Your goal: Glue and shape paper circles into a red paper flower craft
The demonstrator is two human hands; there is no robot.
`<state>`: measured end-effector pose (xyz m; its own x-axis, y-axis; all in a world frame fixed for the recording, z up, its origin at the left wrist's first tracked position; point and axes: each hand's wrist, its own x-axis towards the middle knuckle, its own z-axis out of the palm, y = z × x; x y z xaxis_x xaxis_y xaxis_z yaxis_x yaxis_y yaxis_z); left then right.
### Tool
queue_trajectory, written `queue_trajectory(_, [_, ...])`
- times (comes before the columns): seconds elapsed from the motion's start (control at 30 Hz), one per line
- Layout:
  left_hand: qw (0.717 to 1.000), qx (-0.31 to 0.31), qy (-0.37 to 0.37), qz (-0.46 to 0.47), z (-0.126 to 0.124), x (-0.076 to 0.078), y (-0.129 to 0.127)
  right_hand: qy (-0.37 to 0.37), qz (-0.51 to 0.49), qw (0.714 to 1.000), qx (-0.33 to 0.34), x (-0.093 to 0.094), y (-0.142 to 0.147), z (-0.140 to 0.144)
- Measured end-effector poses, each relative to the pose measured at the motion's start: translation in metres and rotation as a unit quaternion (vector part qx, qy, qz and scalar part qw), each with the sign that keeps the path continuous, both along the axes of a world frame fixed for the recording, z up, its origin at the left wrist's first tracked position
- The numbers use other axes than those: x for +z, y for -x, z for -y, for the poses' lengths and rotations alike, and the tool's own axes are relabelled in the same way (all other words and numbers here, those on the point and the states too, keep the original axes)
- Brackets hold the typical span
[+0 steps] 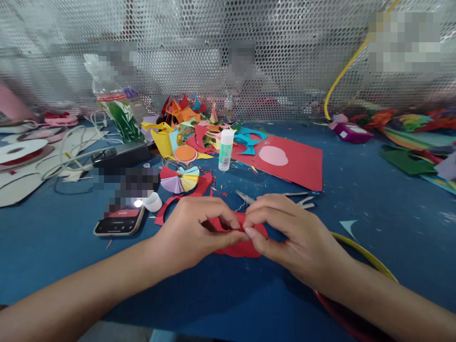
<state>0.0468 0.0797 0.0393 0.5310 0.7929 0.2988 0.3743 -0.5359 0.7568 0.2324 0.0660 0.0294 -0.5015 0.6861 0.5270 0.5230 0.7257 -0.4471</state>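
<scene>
A red paper piece (pixel 245 249) with rounded edges is at the front middle of the blue table, partly covered by my fingers. My left hand (pixel 194 232) pinches it from the left, thumb and fingertips together. From the right, my right hand (pixel 288 232) pinches the same paper, and the fingertips of both hands nearly meet at its middle. Just behind my right hand lie scissors (pixel 306 199), partly hidden by it. A red paper offcut (pixel 203 185) with a round cut-out rests behind my left hand.
A glue stick (pixel 225 151) stands upright before a heap of coloured paper scraps (pixel 188 116). Red sheets (pixel 306 161) lie to its right. At left are a phone (pixel 119 223), a white cap (pixel 152 202), a folded-paper rosette (pixel 180 179) and a green-labelled bottle (pixel 121 114). Perforated metal (pixel 285 61) closes the back.
</scene>
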Motion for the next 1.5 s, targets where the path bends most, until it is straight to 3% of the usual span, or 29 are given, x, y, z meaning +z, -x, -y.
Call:
queue_trajectory(0.2, [0.999,0.035,0.030,-0.006,0.0013,-0.0022,0.0004,0.026,0.002,1.000,0.003,-0.0006,-0.0018,-0.0002])
queue_trajectory(0.4, [0.990,-0.045,-0.134,-0.004,0.0018,-0.0042,0.0035,0.119,-0.025,0.993,0.003,-0.0017,-0.0014,0.0018])
queue_trajectory(0.47, [0.987,-0.045,-0.155,0.002,0.0017,-0.0019,0.0024,0.146,-0.040,0.988,-0.005,-0.0011,-0.0014,0.0016])
queue_trajectory(0.6, [0.997,-0.011,-0.076,0.011,0.0010,0.0025,-0.0005,0.183,-0.057,0.981,-0.034,-0.0010,-0.0026,-0.0003])
queue_trajectory(0.73, [1.000,-0.005,0.005,0.012,-0.0008,0.0031,-0.0009,0.175,-0.050,0.982,-0.053,-0.0012,-0.0027,-0.0012])
queue_trajectory(1.07, [0.996,0.044,0.079,0.027,0.0010,0.0008,-0.0011,0.124,-0.035,0.990,-0.060,0.0009,0.0004,0.0012])
queue_trajectory(1.27, [0.976,0.055,0.185,0.103,0.0020,-0.0012,-0.0045,0.167,-0.036,0.984,-0.060,0.0005,0.0025,0.0020])
queue_trajectory(1.5, [0.971,0.062,0.201,0.113,0.0036,0.0004,-0.0056,0.201,-0.032,0.978,-0.043,-0.0005,-0.0002,0.0003])
